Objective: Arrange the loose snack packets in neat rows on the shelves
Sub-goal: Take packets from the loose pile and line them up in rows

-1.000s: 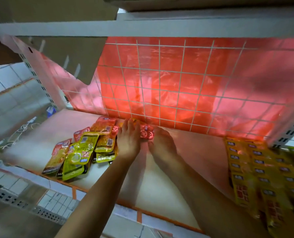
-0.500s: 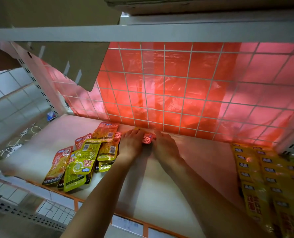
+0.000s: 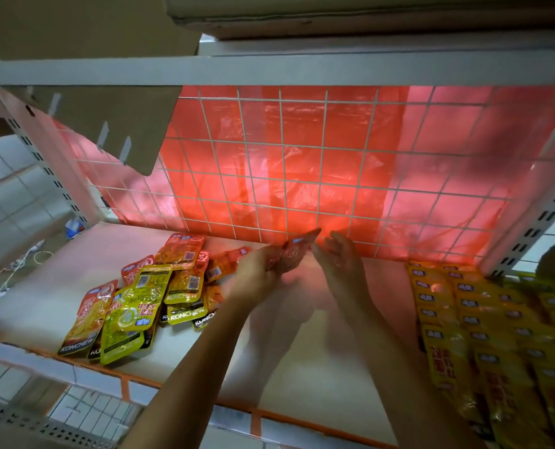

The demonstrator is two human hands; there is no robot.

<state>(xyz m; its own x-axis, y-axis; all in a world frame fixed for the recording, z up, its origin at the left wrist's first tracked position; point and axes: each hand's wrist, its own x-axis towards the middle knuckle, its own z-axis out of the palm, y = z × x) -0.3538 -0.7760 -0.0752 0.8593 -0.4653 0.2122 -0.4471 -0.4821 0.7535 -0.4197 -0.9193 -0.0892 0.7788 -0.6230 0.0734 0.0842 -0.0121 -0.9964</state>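
Note:
My left hand [image 3: 257, 274] grips a small red snack packet [image 3: 297, 248] lifted off the white shelf [image 3: 302, 367], close to the wire back grid. My right hand [image 3: 339, 259] hovers just right of the packet with fingers relaxed and slightly bent; whether it touches the packet I cannot tell. A loose pile of packets [image 3: 146, 296] in red, orange and yellow-green lies on the shelf to the left of my hands. Yellow packets [image 3: 483, 325] lie in overlapping rows at the right end of the shelf.
A white wire grid [image 3: 302, 176] backed by red plastic sheet closes the rear. A cardboard flap [image 3: 117, 124] hangs from the upper shelf at the left. The shelf above [image 3: 269, 72] spans the top. An orange strip [image 3: 204, 400] lines the shelf's front edge.
Both hands were pressed down on the red packet at the back of the shelf. The left hand has now lifted and tilted it; the right hand has drawn slightly away.

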